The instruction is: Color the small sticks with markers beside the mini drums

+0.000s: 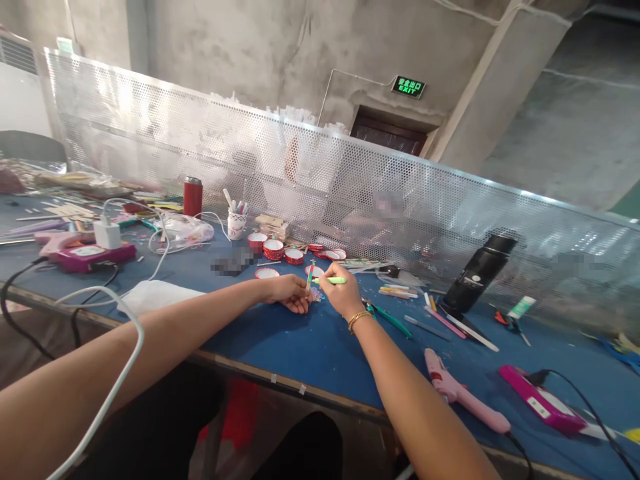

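Observation:
My left hand (289, 292) pinches a narrow upright craft stick (311, 272) with green and red colouring. In my right hand (343, 292) is a light green marker (337, 281), its tip pointing left at the stick. Just below the fingers, a small multicoloured piece (317, 295) shows in part; whether it is joined to the stick I cannot tell. Behind the hands stand stacks of red-rimmed white round pieces (273, 248). Right of my right wrist lies a pair of teal-handled pliers (393, 321).
A pink glue gun (463, 393) and a magenta power strip (540, 400) lie at right, near a black bottle (480, 275). Loose markers (399, 292) lie nearer. A red can (193, 197), a cup of pens (237, 225) and another magenta strip (97, 255) with cables are left. Perforated metal mesh (350, 180) borders the table.

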`<state>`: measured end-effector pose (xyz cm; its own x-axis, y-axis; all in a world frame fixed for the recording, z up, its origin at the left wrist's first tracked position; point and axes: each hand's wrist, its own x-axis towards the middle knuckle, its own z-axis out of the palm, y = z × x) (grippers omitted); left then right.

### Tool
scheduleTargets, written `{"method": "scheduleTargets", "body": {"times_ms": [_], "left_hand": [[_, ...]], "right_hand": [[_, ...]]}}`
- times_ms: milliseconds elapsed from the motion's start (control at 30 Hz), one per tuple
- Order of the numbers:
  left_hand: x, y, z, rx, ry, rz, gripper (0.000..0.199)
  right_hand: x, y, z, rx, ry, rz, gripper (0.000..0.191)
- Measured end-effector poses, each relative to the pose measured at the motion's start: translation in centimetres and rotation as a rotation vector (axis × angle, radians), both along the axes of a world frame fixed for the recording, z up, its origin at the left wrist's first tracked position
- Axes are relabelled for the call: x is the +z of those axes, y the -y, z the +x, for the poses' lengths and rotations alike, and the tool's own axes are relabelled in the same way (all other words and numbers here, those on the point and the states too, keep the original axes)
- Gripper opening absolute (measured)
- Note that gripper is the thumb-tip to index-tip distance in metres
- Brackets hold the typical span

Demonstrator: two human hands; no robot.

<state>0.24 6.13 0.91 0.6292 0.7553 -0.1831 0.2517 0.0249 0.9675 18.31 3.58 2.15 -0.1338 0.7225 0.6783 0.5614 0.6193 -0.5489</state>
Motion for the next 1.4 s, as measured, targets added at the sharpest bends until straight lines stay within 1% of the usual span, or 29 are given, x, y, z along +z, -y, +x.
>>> {"method": "scheduleTargets", "body": {"times_ms": [167,367,533,733,900,1067,1233,1400], "left_hand": [[-0.01,-0.01,-0.05,-0.01,0.002,0.01,0.03],[0.04,-0.01,-0.06,-0.009,-0.006,0.0,0.028],[0.18,0.08,0.06,-0.004,-0.009,0.0,0.027],[0.4,0.23,0.13,0.003,-0.015,-0.014,0.029],[0.49,0.31,0.08,-0.009,-0.014,-0.011,0.028],[0.36,0.18,0.05,-0.009,-0.006,-0.012,0.029],[0.36,0.2,0.06,-0.003,-0.013,-0.007,0.029],[0.41,0.26,0.07,0.0,-0.016,-0.004,0.024]], "right_hand": [[0.03,0.02,-0.05,0.04,-0.003,-0.005,0.013],[0.1,0.08,-0.01,0.005,0.008,-0.006,0.013],[0.13,0.18,-0.1,0.055,0.007,-0.019,0.014],[0.06,0.03,0.08,0.016,0.014,-0.016,0.013],[0.02,-0.03,0.07,0.05,0.014,-0.015,0.012],[0.05,-0.05,0.14,-0.003,0.004,-0.011,0.012],[0.04,-0.02,0.05,0.05,-0.003,-0.031,0.013],[0.05,-0.06,0.2,0.022,-0.007,-0.026,0.013]]}}
